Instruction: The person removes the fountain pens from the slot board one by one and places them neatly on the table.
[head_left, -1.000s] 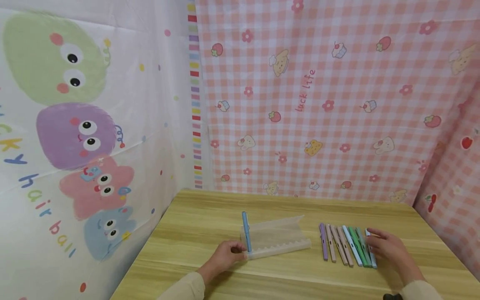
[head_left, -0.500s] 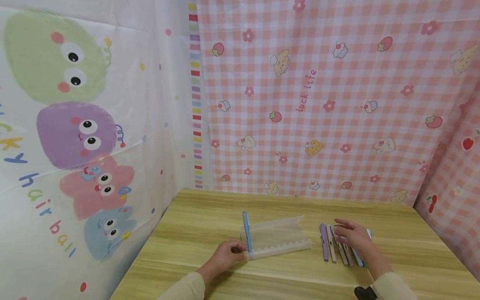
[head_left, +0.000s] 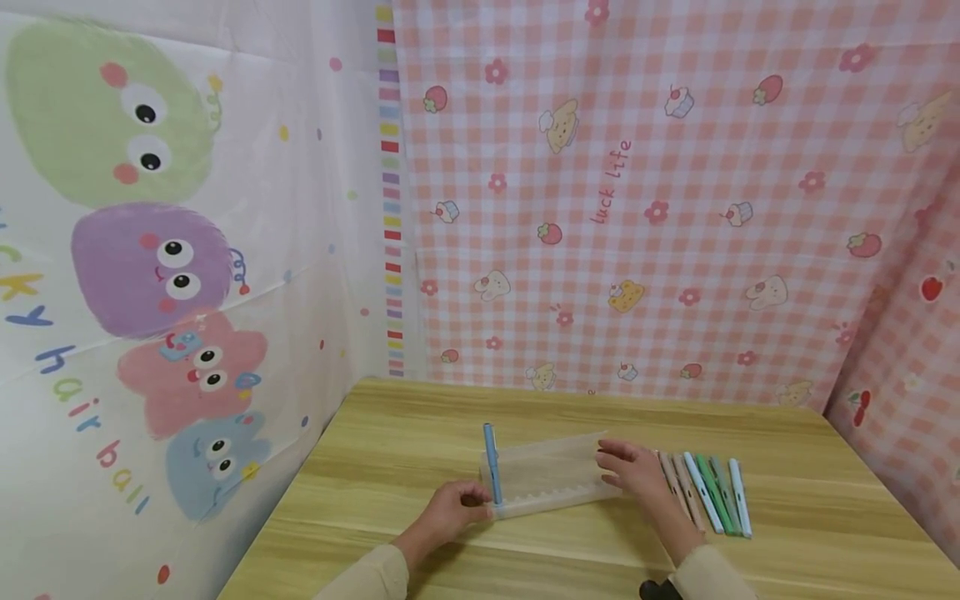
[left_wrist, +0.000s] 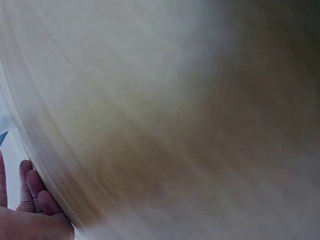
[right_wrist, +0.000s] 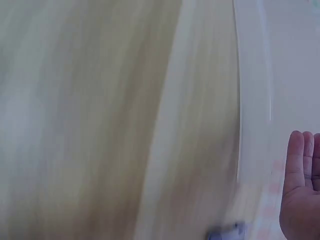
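Observation:
A translucent plastic pen rack (head_left: 551, 467) with a notched front strip lies on the table. One blue pen (head_left: 492, 463) stands slanted at its left end. My left hand (head_left: 452, 515) holds the rack's left front corner between thumb and curled fingers; only part of this hand (left_wrist: 37, 212) shows in the left wrist view. At the rack's right end hovers my right hand (head_left: 637, 475), its fingers fairly straight and no pen seen in it. Whether it touches the rack cannot be told. Straight fingers (right_wrist: 296, 160) show in the right wrist view.
Right of the rack lies a row of pens: brownish-pink ones (head_left: 688, 492), a light blue one (head_left: 703, 492), a green one (head_left: 717, 493), a grey-green one (head_left: 726, 496) and a pale blue one (head_left: 739, 497). My right hand hides the row's left end. Printed cloths (head_left: 660, 250) hang behind the wooden table (head_left: 420, 417).
My right hand has moved left, from the right end of the pen row across the pens to the rack's right end. The left hand and the blue pen stay where they were.

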